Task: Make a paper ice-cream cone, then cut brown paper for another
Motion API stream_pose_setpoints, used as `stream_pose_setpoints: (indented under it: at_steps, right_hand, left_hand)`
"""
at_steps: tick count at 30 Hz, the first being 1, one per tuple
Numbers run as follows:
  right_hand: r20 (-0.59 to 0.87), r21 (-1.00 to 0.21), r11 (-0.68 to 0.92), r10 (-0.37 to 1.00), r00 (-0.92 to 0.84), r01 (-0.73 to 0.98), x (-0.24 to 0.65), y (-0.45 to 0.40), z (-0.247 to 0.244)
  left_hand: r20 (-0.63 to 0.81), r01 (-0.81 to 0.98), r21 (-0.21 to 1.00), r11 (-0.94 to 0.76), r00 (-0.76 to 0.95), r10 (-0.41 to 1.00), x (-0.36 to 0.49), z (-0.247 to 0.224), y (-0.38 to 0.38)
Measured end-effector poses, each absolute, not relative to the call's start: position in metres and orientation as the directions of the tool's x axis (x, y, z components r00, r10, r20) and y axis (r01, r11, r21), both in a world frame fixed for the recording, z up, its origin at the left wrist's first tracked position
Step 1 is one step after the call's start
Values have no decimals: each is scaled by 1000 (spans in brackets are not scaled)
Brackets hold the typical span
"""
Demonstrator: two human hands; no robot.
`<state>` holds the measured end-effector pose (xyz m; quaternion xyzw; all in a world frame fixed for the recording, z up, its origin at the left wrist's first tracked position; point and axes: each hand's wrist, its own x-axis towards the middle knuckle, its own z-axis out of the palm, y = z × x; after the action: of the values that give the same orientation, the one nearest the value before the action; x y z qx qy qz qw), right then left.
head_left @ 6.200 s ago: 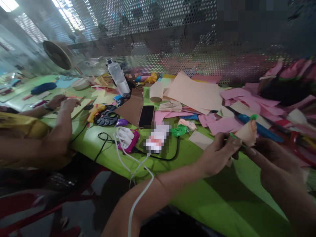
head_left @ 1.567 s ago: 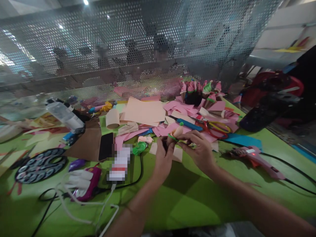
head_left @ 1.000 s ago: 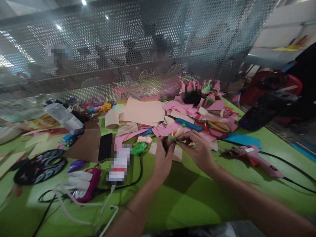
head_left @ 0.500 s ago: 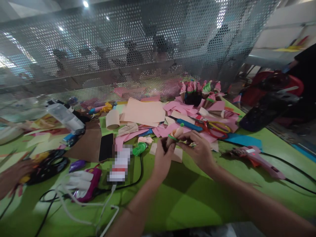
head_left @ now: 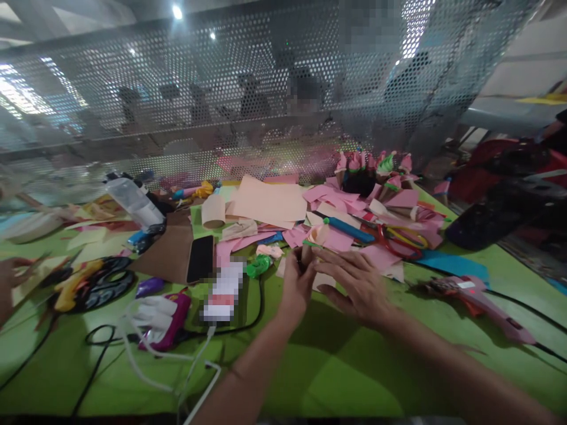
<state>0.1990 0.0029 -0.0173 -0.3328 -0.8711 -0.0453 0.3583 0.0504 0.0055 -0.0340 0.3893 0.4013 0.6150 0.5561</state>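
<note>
My left hand [head_left: 296, 283] is closed around the brown cone of a small craft ice cream cone [head_left: 318, 234], held upright just over the table. The ice cream part has a pale peach swirl, a green band at its base and a green ball on top. My right hand [head_left: 357, 282] has its fingers stretched out, with the fingertips beside the cone and perhaps touching it; its palm side is hidden. Under the hands lies a cream paper piece [head_left: 325, 283], partly covered. Green clay in a wrapper [head_left: 258, 266] and a peach lump [head_left: 271, 251] sit left of my left hand.
A pink glue gun [head_left: 485, 307] lies at the right. Scissors [head_left: 405, 239], a blue-handled tool [head_left: 349, 229] and paper sheets [head_left: 270, 200] are behind the hands. Finished cones [head_left: 385, 164] stand at the back. Left are a phone [head_left: 201, 260], power strip [head_left: 166, 321] and another person's hand [head_left: 6, 286].
My right hand has gone from bent fingers at the cone to fingers stretched out flat beside it. My left hand still holds the cone. The view has shifted slightly; the other person's hand moved.
</note>
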Motion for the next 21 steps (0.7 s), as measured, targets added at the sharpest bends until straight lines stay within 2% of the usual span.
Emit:
stream_pose_setpoints:
  at_steps: [10, 21]
  right_hand:
    - [628, -47, 726, 556, -544, 686, 198, 4, -17]
    - [664, 43, 716, 501, -555, 697, 195, 4, -21]
  left_hand:
    - [75, -218, 971, -95, -100, 992, 48, -26, 1]
    - [12, -310, 950, -36, -79, 997, 50, -23, -1]
